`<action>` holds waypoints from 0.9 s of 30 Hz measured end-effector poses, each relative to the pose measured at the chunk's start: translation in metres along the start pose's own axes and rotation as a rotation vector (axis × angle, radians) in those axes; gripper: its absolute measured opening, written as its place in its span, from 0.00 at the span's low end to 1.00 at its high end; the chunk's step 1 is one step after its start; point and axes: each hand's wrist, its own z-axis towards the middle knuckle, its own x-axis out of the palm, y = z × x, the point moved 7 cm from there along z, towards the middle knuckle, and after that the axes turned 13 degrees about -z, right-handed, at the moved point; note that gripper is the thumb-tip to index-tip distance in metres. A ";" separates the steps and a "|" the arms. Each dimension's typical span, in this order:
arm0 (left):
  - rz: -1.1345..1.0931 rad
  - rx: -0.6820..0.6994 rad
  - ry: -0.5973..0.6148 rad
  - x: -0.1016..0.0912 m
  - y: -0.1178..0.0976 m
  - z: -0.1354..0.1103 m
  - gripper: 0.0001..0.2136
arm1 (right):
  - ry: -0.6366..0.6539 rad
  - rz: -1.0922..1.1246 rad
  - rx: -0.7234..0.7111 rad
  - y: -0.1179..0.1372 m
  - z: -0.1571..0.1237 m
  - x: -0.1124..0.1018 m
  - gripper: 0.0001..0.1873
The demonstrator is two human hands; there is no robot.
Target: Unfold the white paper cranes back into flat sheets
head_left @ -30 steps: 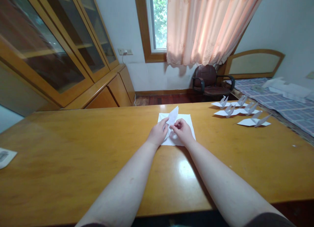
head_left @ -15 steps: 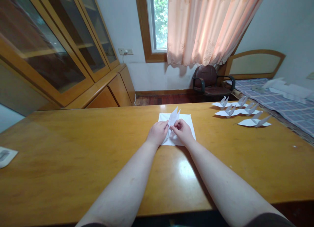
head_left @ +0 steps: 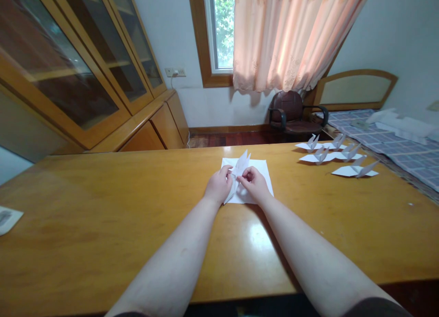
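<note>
Both my hands meet over the middle of the wooden table [head_left: 103,207]. My left hand [head_left: 218,187] and my right hand [head_left: 254,183] each pinch a small folded white paper figure [head_left: 241,164] whose pointed flaps stick up between the fingertips. The hands rest on a stack of flat white paper sheets [head_left: 262,170] lying under them. Several finished folded paper cranes [head_left: 338,158] stand in a group on the table's far right.
A scrap of paper [head_left: 8,217] lies at the table's left edge. A wooden glass-door cabinet [head_left: 68,70] lines the left wall. Behind the table stand a dark armchair [head_left: 291,113], a window with a pink curtain [head_left: 291,38] and a bed [head_left: 394,138].
The raised flap of the paper figure has been folded so two points now stand up; my left fingers shifted slightly toward my right. The arms stayed in place.
</note>
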 end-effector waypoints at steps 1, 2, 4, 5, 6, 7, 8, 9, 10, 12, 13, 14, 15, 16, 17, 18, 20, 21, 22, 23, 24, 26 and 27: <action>-0.011 0.016 -0.002 0.000 -0.001 0.000 0.14 | -0.006 0.007 0.003 -0.001 0.000 0.000 0.11; -0.016 0.044 0.009 0.000 -0.002 0.000 0.14 | -0.013 0.018 0.008 -0.001 0.001 -0.001 0.11; -0.008 0.107 0.059 0.004 -0.006 0.000 0.14 | -0.032 0.044 0.018 -0.003 0.002 -0.002 0.11; 0.002 0.129 0.085 0.006 -0.007 -0.001 0.14 | -0.040 0.057 0.020 -0.004 0.002 -0.003 0.11; 0.014 0.140 0.105 0.007 -0.007 0.000 0.14 | -0.041 0.068 0.021 -0.005 0.002 -0.002 0.10; 0.023 0.143 0.115 0.009 -0.006 0.000 0.15 | -0.040 0.074 0.020 -0.005 0.002 -0.002 0.10; 0.028 0.142 0.117 0.009 -0.005 0.000 0.15 | -0.039 0.073 0.017 -0.005 0.002 -0.002 0.10; 0.029 0.140 0.113 0.010 -0.004 0.000 0.15 | -0.037 0.066 0.012 -0.004 0.002 -0.002 0.09; 0.029 0.138 0.108 0.010 -0.003 0.000 0.15 | -0.034 0.052 0.007 -0.003 0.001 -0.001 0.09; 0.031 0.139 0.100 0.010 -0.004 0.000 0.15 | -0.030 0.018 -0.002 0.000 0.000 -0.001 0.09; 0.030 0.138 0.098 0.010 -0.004 0.000 0.14 | -0.026 0.008 -0.003 0.001 0.000 -0.001 0.09; 0.023 0.133 0.095 0.010 -0.005 -0.001 0.14 | -0.018 0.006 -0.002 0.001 0.000 -0.001 0.09; 0.008 0.123 0.089 0.010 -0.005 -0.001 0.14 | -0.014 0.010 0.000 0.002 0.000 -0.001 0.10; -0.020 0.102 0.077 0.009 -0.003 0.000 0.15 | -0.014 0.015 0.003 0.002 0.000 -0.001 0.10; -0.061 0.070 0.056 0.008 -0.001 0.000 0.15 | -0.018 0.019 0.005 0.001 0.000 -0.002 0.10; -0.117 0.030 0.028 0.006 0.003 0.001 0.16 | -0.025 0.020 0.009 0.001 0.001 -0.002 0.10; -0.270 -0.062 -0.036 0.003 0.013 0.004 0.17 | -0.043 0.017 0.023 -0.001 0.002 -0.004 0.09; -0.361 -0.106 -0.063 0.002 0.018 0.005 0.18 | -0.049 0.016 0.032 -0.002 0.002 -0.005 0.09; -0.454 -0.145 -0.081 0.002 0.023 0.006 0.19 | -0.051 0.018 0.041 -0.003 0.002 -0.005 0.09; -0.540 -0.178 -0.083 0.004 0.027 0.007 0.19 | -0.051 0.022 0.048 -0.004 0.003 -0.005 0.09; -0.613 -0.205 -0.072 0.006 0.030 0.008 0.18 | -0.051 0.027 0.053 -0.004 0.003 -0.005 0.09; -0.714 -0.252 -0.033 0.012 0.034 0.009 0.14 | -0.063 0.042 0.054 -0.004 0.003 -0.006 0.09; -0.748 -0.274 -0.019 0.014 0.035 0.008 0.12 | -0.072 0.052 0.053 -0.003 0.003 -0.007 0.09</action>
